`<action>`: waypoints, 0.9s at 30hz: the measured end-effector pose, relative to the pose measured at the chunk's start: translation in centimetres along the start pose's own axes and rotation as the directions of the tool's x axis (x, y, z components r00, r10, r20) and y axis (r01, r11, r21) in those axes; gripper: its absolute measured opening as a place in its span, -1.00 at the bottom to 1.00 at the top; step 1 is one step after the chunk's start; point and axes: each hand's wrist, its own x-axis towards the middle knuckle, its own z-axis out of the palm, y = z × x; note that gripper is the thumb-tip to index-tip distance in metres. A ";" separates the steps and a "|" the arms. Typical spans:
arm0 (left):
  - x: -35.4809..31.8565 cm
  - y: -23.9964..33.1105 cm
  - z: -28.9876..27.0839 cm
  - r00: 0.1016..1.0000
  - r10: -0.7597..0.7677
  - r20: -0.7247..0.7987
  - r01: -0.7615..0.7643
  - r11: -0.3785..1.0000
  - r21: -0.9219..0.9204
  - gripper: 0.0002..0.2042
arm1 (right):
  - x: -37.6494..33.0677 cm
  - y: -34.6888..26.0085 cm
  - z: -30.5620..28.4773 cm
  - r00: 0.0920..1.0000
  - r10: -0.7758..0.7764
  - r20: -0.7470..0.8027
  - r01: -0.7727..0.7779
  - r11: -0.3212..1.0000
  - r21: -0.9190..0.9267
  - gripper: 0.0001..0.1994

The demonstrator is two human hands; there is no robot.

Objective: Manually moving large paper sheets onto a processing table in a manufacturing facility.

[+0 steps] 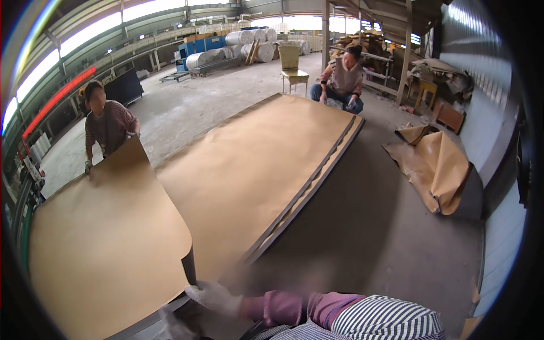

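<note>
A large brown sheet (107, 226) with a dark grey underside stretches across the left, its near corner curling down beside my hands. My right hand (215, 298), in a whitish glove, is closed on the sheet's near edge by that curled corner. Lower down, my left hand (174, 325), also gloved, is blurred at the same edge, so its grip cannot be made out. At the sheet's far end a co-worker (110, 122) in a striped top has both hands on its edge. Behind it lies a stack of similar brown sheets (255, 164) with dark layered edges.
Another person (343, 76) squats at the stack's far end, near a yellowish chair (293, 67). Crumpled brown sheeting (436, 167) lies on the floor at right, by a pale corrugated wall (481, 102). White rolls (263, 52) stand far back. Green-edged machinery (25, 226) borders the left.
</note>
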 end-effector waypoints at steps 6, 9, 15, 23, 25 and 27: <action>-1.9 8.9 -5.2 0.958 0.098 -0.271 -0.134 0.984 -0.116 -0.63 | -0.2 0.1 -6.5 0.995 -0.072 0.064 0.068 0.996 0.054 -0.72; -1.0 8.7 -5.4 0.961 -0.010 -0.277 0.022 0.999 0.043 -0.74 | 1.5 6.3 -8.1 0.997 -0.031 0.073 0.017 0.983 0.183 -0.71; 0.0 5.1 -1.6 0.970 -0.012 -0.244 0.009 1.000 -0.013 -0.75 | -1.7 -1.1 -12.5 0.932 0.362 -0.008 -0.258 0.678 0.688 -0.80; 0.1 0.7 3.8 0.995 -0.042 -0.086 0.061 0.970 0.237 -0.67 | -2.0 -3.1 1.1 0.882 0.143 0.448 -0.405 0.718 0.567 -0.50; -0.9 2.0 4.7 0.995 -0.069 -0.066 0.083 0.965 0.251 -0.65 | -1.6 -5.5 1.0 0.905 0.036 0.425 -0.208 0.906 0.367 -0.51; -0.3 1.6 2.5 1.000 0.001 0.012 -0.004 0.964 0.266 -0.62 | 0.3 -2.6 0.4 0.888 -0.258 0.380 0.451 0.648 -0.614 -0.79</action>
